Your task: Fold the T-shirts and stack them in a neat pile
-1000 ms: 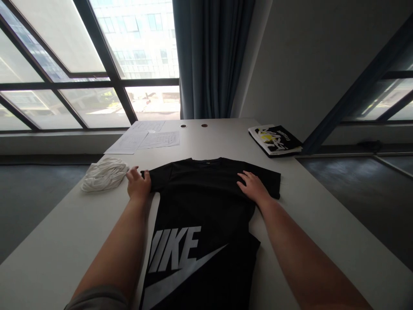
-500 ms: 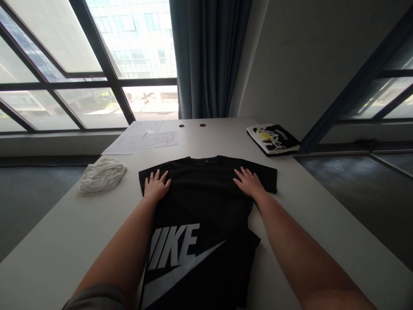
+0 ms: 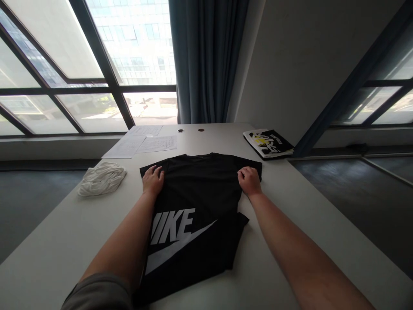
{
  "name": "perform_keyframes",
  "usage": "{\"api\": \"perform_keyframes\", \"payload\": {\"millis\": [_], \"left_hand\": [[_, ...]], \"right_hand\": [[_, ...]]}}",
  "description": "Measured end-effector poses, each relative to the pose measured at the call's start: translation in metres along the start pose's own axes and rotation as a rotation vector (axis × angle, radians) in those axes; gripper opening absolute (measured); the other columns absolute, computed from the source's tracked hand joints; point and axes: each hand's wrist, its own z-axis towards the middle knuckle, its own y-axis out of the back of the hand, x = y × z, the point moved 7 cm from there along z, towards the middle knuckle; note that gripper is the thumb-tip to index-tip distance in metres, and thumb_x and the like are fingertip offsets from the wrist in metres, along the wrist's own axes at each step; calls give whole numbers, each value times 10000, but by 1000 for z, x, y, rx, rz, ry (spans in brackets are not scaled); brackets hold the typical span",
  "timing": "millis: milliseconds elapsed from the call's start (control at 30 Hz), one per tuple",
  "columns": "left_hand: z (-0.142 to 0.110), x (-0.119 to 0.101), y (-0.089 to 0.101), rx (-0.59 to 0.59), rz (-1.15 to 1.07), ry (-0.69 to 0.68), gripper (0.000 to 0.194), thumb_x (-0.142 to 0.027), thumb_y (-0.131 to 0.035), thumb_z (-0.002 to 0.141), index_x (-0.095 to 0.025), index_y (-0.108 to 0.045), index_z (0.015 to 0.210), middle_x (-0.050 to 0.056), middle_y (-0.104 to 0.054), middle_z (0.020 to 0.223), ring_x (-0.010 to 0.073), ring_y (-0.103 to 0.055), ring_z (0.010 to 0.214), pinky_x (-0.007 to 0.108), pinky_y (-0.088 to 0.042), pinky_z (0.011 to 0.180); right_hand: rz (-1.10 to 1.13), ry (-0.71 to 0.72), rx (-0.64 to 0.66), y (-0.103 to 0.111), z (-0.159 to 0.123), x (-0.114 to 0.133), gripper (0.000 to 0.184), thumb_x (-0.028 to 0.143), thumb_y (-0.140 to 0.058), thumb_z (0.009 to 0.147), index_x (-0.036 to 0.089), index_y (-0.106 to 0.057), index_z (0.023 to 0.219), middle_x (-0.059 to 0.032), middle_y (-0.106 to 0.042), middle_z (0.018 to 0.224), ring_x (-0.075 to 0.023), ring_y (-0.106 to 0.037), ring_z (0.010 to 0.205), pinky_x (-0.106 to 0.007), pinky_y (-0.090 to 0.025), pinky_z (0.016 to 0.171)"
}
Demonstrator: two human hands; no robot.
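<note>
A black T-shirt (image 3: pixel 200 189) with a large grey NIKE print lies front up on the white table, its neck at the far end. Its hem now shows near me and runs at a slant. My left hand (image 3: pixel 153 179) is at the left sleeve, fingers curled onto the cloth. At the right sleeve, my right hand (image 3: pixel 249 180) is closed on the fabric, with the fingertips tucked out of sight. A pointed flap of black cloth sticks out from the shirt's right side. My left forearm covers part of the left edge.
A crumpled white cloth (image 3: pixel 102 179) lies on the white table (image 3: pixel 284 241) at left. Printed papers (image 3: pixel 158 144) lie at the far left, and a black-and-white printed packet (image 3: pixel 270 143) at the far right. Beyond stand a blue curtain (image 3: pixel 206 60) and windows.
My flat, spread fingers have curled onto the sleeves. The shirt's lower part has shifted away from me, bringing its hem into view; the right sleeve and my right hand sit slightly further inward.
</note>
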Motion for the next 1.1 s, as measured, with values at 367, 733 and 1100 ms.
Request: {"api": "perform_keyframes", "payload": {"millis": [367,733,1100], "left_hand": [[-212,-18,67,581,-300,-596,325,-450,-509,998,-297,-737,1172,94,-710,1246,279,-637,1158,443,-497,1057],[-282,-11,99,663,-255,-729,492,-434,-818,799,-336,-682,1261,45,-563,1541,329,-549,1349,480,-457,1145],[-268,34,75,356,-58,-669,517,-376,-578,1011,-397,-536,1526,28,-495,1620,313,-511,1447,555,-429,1209]], "right_hand": [[314,435,353,46,-170,60,309,464,-555,1017,242,-720,1155,-118,-685,1189,-290,-612,1143,-473,-473,1055],[338,463,275,54,-193,53,376,322,-582,1000,286,-645,1368,-115,-686,1251,-288,-649,1169,-523,-523,1076],[580,336,210,114,-175,44,155,316,-581,989,241,-716,994,-78,-720,958,-234,-682,913,-377,-559,861]]}}
